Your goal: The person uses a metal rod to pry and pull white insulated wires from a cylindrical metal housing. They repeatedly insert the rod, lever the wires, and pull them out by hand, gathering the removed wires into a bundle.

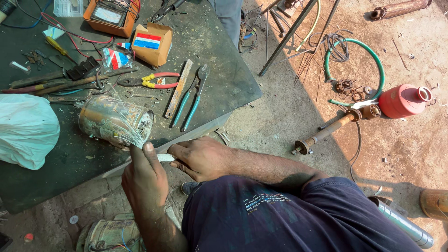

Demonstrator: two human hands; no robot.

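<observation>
Head view looks down on two hands meeting at the near edge of a dark bench (224, 79). Left hand (145, 179) is closed, pinching a fan of thin pale strands (127, 122) between thumb and fingers; the strands spread up and away from it into the open mouth of a metal stator (114, 122) lying on its side just beyond the knuckles. Right hand (200, 158) is also closed, its fingertips on a small white strip (165, 157) that sits between the two hands, touching the left thumb.

By the look of it, the step in hand is gathering the loose strands into one bundle and binding or sleeving them with the strip. A next move would call for keeping the pinch firm so no strand slips back, while the right hand works the strip around them.

Beyond the right hand lie teal pliers (192, 100), red-handled pliers (151, 81) and a cardboard box (151, 43). Left of the left hand sits a white bag (25, 130).
</observation>
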